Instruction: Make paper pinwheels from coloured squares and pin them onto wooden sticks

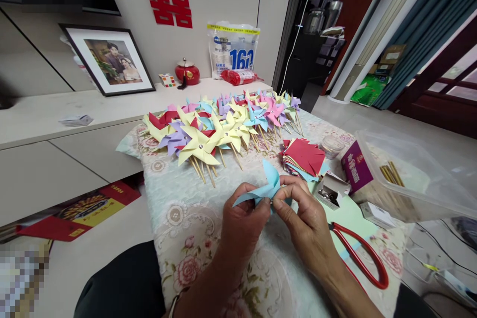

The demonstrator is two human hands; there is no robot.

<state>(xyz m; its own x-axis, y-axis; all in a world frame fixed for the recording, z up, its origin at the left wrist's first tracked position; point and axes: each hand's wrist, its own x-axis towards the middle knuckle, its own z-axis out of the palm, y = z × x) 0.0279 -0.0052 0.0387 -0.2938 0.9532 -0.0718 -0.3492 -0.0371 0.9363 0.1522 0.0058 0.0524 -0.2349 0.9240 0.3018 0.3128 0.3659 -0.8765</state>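
- Cards and boxes in red and yellow (80,208) lie on the floor at the far left of the scene, below the long pale cabinet (55,124).
- On that cabinet you have a framed photograph (108,59) leaning against the wall, with a red lidded jar (187,72) and a bag of paper cups (233,49) further right.
- Your table wears a floral cloth (179,213), and a wide heap of finished paper pinwheels (223,124) on wooden sticks covers its far side.
- Your left hand (242,221) is closed on the near left part of a light blue paper piece (266,186), thumb and fingertips pinching it.
- Your right hand (303,213) meets the left at the middle of that blue piece, fingers pinched on it too, so both hands are together just above the cloth at the near centre of the table.
- Just beyond your right hand sits a stack of cut paper squares (303,156), red on top.
- Right of the stack, a small open box of metal pins (330,191) lies beside a purple box (356,166).
- Red-handled scissors (359,256) lie near your right wrist.
- A clear plastic tub (413,179) holding wooden sticks stands at the right edge.
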